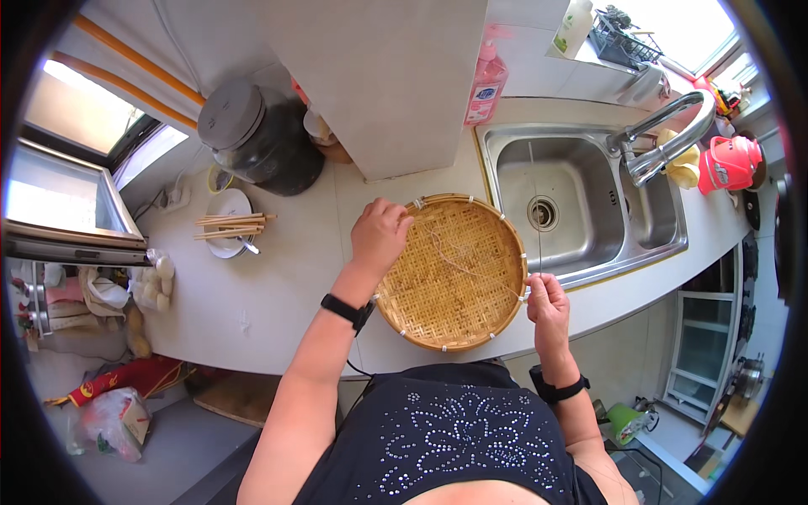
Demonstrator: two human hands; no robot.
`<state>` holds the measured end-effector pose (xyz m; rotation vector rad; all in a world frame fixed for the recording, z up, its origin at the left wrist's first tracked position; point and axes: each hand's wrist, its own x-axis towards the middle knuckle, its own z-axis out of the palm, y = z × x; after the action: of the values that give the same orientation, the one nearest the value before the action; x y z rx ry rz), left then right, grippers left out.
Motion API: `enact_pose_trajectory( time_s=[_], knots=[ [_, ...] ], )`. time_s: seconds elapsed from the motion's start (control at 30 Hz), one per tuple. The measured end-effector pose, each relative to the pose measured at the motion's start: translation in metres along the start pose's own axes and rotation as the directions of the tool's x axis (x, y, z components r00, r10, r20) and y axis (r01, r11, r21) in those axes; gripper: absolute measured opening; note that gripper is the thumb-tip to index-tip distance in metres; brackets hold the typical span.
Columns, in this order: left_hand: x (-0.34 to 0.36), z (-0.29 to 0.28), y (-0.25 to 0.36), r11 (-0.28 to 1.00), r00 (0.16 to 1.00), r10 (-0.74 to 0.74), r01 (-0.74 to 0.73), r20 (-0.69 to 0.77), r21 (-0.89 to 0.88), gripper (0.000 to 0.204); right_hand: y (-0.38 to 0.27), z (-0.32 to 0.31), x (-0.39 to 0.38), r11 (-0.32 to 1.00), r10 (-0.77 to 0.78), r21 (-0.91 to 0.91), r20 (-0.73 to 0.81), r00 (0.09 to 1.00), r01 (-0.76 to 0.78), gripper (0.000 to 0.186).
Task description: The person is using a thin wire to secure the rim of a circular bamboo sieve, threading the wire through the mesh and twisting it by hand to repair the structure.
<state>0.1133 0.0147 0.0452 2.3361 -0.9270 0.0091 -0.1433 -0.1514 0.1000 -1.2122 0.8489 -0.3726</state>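
Note:
A round woven bamboo tray (454,307) lies on the counter in front of me, with white ties around its rim. A thin pale thread (454,263) trails loosely across its weave towards the right rim. My left hand (380,237) is closed at the tray's upper left rim; its fingertips partly hide what they hold. At the right rim, beside a white tie, my right hand (549,310) pinches a thin strand between thumb and fingers. A fine line, possibly part of that strand, runs up from there over the sink.
A steel double sink (581,273) with a curved faucet (673,147) sits at the right. Behind are a pink soap bottle (486,88) and a large dark jar (265,139). At left, chopsticks (231,225) rest across a white plate (225,202). The counter's front edge curves before me.

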Motion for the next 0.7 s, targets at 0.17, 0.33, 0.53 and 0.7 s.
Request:
enact_pose_trajectory(
  time_s=[0.17, 0.33, 0.53, 0.7],
  knots=[
    [0.004, 0.044, -0.035, 0.881, 0.976, 0.21, -0.217, 0.064, 0.42, 0.011, 0.01, 0.018, 0.003, 0.999, 0.043, 0.029, 0.041, 0.998, -0.044, 0.015],
    [-0.003, 0.03, -0.007, 0.995, 0.988, -0.022, 0.006, 0.155, 0.099, 0.013, 0.013, 0.023, 0.007, 0.997, 0.075, 0.004, 0.049, 0.996, -0.076, 0.018],
    [-0.067, -0.034, 0.073, 0.921, 0.788, 0.277, -0.381, 0.55, 0.081, 0.026, 0.02, 0.028, 0.006, 0.987, 0.151, -0.068, 0.115, 0.982, -0.144, 0.02],
    [-0.019, -0.076, 0.05, 0.92, 0.966, 0.219, -0.252, 0.138, 0.299, 0.037, 0.027, 0.012, -0.007, 0.912, 0.158, -0.401, 0.151, 0.976, -0.085, 0.022]
  ],
)
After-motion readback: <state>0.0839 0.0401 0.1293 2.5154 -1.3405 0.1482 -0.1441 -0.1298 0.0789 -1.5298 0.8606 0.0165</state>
